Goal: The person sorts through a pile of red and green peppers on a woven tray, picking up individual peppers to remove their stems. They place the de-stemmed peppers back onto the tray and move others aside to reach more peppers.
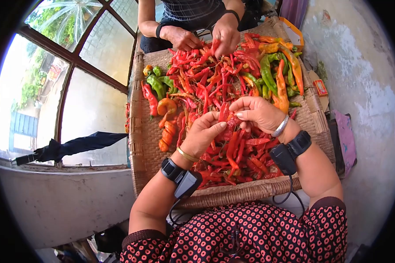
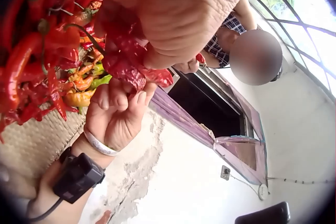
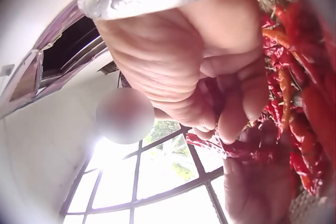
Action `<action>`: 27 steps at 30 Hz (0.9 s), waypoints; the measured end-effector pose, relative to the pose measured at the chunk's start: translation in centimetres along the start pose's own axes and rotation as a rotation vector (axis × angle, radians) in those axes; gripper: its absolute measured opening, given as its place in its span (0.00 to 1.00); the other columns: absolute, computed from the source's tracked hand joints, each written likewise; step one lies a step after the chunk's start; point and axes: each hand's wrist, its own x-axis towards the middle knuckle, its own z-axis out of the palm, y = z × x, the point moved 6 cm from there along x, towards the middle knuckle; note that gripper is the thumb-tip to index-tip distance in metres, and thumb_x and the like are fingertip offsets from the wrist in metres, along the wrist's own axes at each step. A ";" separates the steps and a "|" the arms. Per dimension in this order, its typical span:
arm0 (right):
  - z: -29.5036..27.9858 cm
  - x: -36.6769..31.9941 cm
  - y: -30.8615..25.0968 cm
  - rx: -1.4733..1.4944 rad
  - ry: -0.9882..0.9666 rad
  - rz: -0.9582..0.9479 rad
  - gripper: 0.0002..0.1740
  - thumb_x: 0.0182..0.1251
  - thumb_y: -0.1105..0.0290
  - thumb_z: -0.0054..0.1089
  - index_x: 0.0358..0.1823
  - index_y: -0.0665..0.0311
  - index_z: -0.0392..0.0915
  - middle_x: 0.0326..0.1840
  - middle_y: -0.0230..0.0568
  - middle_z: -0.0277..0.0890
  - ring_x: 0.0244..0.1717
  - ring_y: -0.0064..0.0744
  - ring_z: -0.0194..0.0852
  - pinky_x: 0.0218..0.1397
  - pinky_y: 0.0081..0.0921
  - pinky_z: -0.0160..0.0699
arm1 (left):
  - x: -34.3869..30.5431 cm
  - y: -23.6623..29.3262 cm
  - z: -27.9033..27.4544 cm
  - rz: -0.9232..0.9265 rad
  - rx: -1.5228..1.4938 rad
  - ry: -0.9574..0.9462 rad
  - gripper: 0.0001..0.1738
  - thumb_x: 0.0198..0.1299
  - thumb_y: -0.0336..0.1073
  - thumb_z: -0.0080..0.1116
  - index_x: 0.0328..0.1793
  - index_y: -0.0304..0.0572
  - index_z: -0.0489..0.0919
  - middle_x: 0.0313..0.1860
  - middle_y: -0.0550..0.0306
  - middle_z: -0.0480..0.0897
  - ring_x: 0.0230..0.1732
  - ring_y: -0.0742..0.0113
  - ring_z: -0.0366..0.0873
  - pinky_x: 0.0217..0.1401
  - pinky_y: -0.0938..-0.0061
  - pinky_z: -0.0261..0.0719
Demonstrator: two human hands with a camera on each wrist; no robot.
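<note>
My left hand (image 1: 202, 133) holds a red chili pepper (image 1: 224, 111) upright between thumb and fingers, over the heap. Close beside it, my right hand (image 1: 260, 115) pinches at a wrinkled red chili (image 1: 233, 120) with thumb and forefinger. From the left wrist, shrivelled red chilies (image 2: 125, 62) show between both hands, one with a curved green stem. The right wrist view has the right fingers (image 3: 233, 119) curled around red chili, partly hidden by the palm. Below both hands spreads a heap of red chilies (image 1: 239, 151) on a woven tray (image 1: 150, 168).
Across the tray another person's hands (image 1: 226, 35) work in the red heap. Green peppers (image 1: 156, 85) lie at left, orange and green ones (image 1: 283, 83) at right. Orange wrinkled peppers (image 1: 166, 136) sit apart at left. A folded umbrella (image 1: 87, 144) lies by the window.
</note>
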 end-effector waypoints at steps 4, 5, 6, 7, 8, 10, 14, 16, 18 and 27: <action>0.5 0.1 0.6 -0.120 -0.028 0.045 0.17 0.59 0.69 0.52 0.48 0.68 0.66 0.27 0.30 0.70 0.17 0.13 0.68 0.15 0.08 0.65 | 0.3 -0.9 -0.4 -0.034 0.047 -0.019 0.07 0.58 0.28 0.50 0.42 0.41 0.75 0.29 0.71 0.74 0.28 0.85 0.68 0.31 0.90 0.67; 0.7 0.0 0.6 -0.161 0.006 0.079 0.19 0.58 0.67 0.54 0.49 0.68 0.65 0.26 0.29 0.70 0.16 0.12 0.65 0.14 0.07 0.62 | 0.3 -1.2 -0.6 -0.038 0.094 -0.043 0.08 0.57 0.28 0.51 0.43 0.40 0.75 0.28 0.72 0.74 0.27 0.86 0.67 0.31 0.90 0.67; 0.9 -0.1 0.5 -0.164 0.005 0.085 0.19 0.58 0.67 0.54 0.49 0.68 0.65 0.26 0.29 0.70 0.16 0.12 0.65 0.14 0.07 0.62 | 0.3 -1.3 -0.5 -0.038 0.088 -0.041 0.08 0.57 0.28 0.51 0.43 0.40 0.75 0.28 0.72 0.74 0.27 0.86 0.67 0.31 0.90 0.67; 0.9 -0.2 0.4 -0.176 0.033 0.085 0.18 0.58 0.68 0.54 0.48 0.67 0.67 0.25 0.28 0.69 0.16 0.11 0.65 0.14 0.06 0.61 | 0.3 -1.2 -0.4 -0.025 0.133 -0.034 0.07 0.57 0.28 0.51 0.42 0.39 0.76 0.28 0.72 0.74 0.26 0.86 0.67 0.29 0.91 0.67; 0.8 -0.3 0.4 -0.187 0.061 0.084 0.16 0.58 0.69 0.54 0.47 0.66 0.68 0.24 0.28 0.69 0.16 0.11 0.64 0.14 0.06 0.61 | 0.3 -1.0 -0.3 -0.014 0.180 -0.027 0.07 0.56 0.28 0.52 0.41 0.38 0.76 0.27 0.72 0.75 0.25 0.86 0.67 0.28 0.91 0.67; 0.6 0.1 0.9 -0.174 0.044 0.056 0.13 0.58 0.69 0.54 0.43 0.66 0.70 0.24 0.27 0.69 0.15 0.11 0.64 0.14 0.07 0.61 | 0.1 -0.8 -0.1 -0.019 0.274 -0.048 0.07 0.57 0.29 0.51 0.42 0.38 0.76 0.27 0.71 0.75 0.26 0.86 0.68 0.29 0.90 0.68; 0.5 0.0 -0.6 -0.254 0.133 -0.116 0.05 0.57 0.71 0.55 0.33 0.65 0.76 0.24 0.27 0.71 0.16 0.11 0.62 0.17 0.09 0.63 | -0.6 -0.4 0.5 -0.152 0.203 -0.091 0.09 0.59 0.33 0.51 0.43 0.39 0.75 0.29 0.69 0.76 0.27 0.84 0.71 0.31 0.89 0.71; 0.3 0.3 -0.5 -0.292 0.160 -0.158 0.05 0.56 0.72 0.55 0.33 0.65 0.76 0.24 0.27 0.71 0.17 0.11 0.62 0.19 0.11 0.64 | -0.6 -0.8 0.7 -0.169 0.167 -0.130 0.09 0.59 0.34 0.51 0.43 0.39 0.75 0.29 0.68 0.77 0.27 0.84 0.72 0.31 0.88 0.72; 0.2 0.4 -1.4 -0.422 0.192 -0.430 0.05 0.56 0.73 0.55 0.33 0.65 0.76 0.24 0.26 0.71 0.18 0.12 0.63 0.20 0.11 0.65 | -0.4 -1.2 0.9 -0.178 0.120 -0.170 0.10 0.59 0.35 0.51 0.43 0.39 0.75 0.28 0.68 0.77 0.27 0.83 0.72 0.31 0.88 0.73; -0.2 0.2 0.0 -0.125 0.038 0.020 0.15 0.57 0.74 0.53 0.47 0.66 0.69 0.24 0.27 0.71 0.18 0.11 0.65 0.18 0.07 0.62 | -0.1 -0.9 -1.0 -0.098 0.217 0.011 0.11 0.60 0.38 0.48 0.41 0.40 0.77 0.29 0.69 0.77 0.27 0.83 0.72 0.29 0.87 0.70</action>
